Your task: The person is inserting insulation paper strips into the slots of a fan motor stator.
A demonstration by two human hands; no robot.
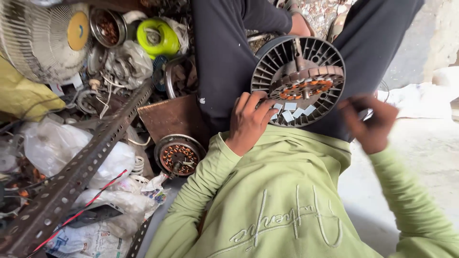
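Note:
A round dark fan motor housing (267,71) with radial ribs rests on my lap against my dark trousers. Inside it sits a stator with orange copper windings (306,88), and a shaft sticks up from the middle. Several small white paper slips (291,111) stick out along its lower edge. My left hand (248,119) grips the housing's lower left rim, fingers over the ribs. My right hand (370,124) is blurred beside the housing's lower right edge with its fingers pinched together; whether it holds anything is unclear.
A second stator with copper coils (178,155) lies on the floor to the left. A long perforated metal angle bar (81,167) crosses plastic bags (71,148). Farther back are a fan guard (43,38), a metal bowl (107,26) and a green plastic part (158,37). Bare concrete floor (420,157) lies to the right.

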